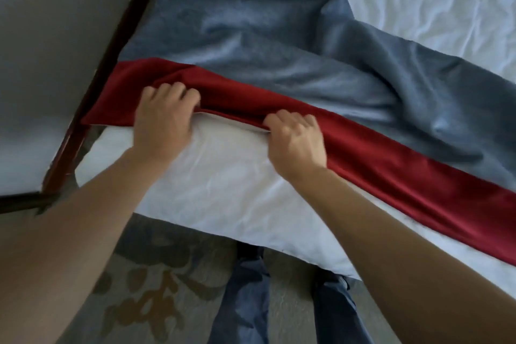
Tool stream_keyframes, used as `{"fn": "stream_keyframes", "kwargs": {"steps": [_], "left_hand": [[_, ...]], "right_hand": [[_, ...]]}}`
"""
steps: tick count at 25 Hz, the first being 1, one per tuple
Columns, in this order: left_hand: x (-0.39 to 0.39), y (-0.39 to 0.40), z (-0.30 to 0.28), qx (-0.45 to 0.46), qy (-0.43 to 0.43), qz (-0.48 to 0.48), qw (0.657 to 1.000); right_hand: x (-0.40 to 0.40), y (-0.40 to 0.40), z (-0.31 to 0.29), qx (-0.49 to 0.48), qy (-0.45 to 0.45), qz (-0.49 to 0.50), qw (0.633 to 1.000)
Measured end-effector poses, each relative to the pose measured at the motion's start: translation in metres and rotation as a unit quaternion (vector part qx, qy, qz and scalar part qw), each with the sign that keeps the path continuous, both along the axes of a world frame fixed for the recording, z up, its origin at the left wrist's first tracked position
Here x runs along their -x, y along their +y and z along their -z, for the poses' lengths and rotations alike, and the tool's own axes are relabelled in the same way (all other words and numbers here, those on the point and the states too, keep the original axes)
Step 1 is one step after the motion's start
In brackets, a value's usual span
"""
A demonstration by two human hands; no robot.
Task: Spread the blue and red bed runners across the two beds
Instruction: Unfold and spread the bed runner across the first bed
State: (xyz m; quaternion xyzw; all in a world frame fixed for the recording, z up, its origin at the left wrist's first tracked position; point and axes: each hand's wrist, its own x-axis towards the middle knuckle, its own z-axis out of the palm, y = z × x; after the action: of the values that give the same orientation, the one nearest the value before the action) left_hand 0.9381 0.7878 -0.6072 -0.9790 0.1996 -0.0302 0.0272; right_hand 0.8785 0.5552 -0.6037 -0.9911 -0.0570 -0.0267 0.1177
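A bed [229,190] with a white sheet fills most of the view, and its near edge hangs over a grey carpet [156,282] with big brown flower shapes. On the left a dark wooden frame [111,50] runs from near to far, with a pale grey wall or board beyond it. The red runner [391,173] lies in a long strip across the bed, going from the far left down to the near right. Just past it, touching its far edge, lies the blue runner [279,36], which is bunched up in soft folds and humps. More wrinkled white sheet shows at the far right. The left hand [163,120] has its fingers curled around the near edge of the red runner, close to the left end. The right hand [296,139] grips the same edge a little to the right, with fingers curled under the cloth. Both bare arms reach in from the near side and cover part of the sheet and carpet. Two legs in dark blue trousers [290,301] stand on the carpet just below the bed edge. The red cloth looks smooth and a bit shiny; the blue looks soft and fuzzy.
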Motion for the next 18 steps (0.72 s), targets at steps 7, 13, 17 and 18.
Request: {"fn": "stream_keyframes", "kwargs": {"steps": [7,13,17,18], "left_hand": [[0.039,-0.074,-0.003,0.068,0.017,0.101,0.992],[0.081,-0.184,-0.004,0.113,0.071,0.178,0.975],[0.109,-0.258,-0.002,0.11,0.097,0.223,0.964],[0.118,-0.274,-0.001,0.105,0.1,0.235,0.961]], "right_hand": [[0.037,-0.027,0.004,-0.012,0.026,0.043,0.999],[0.097,-0.119,0.002,0.015,0.018,0.109,0.994],[0.149,-0.19,0.002,0.022,0.033,0.181,0.983],[0.162,-0.209,0.003,0.017,0.03,0.204,0.978]]}}
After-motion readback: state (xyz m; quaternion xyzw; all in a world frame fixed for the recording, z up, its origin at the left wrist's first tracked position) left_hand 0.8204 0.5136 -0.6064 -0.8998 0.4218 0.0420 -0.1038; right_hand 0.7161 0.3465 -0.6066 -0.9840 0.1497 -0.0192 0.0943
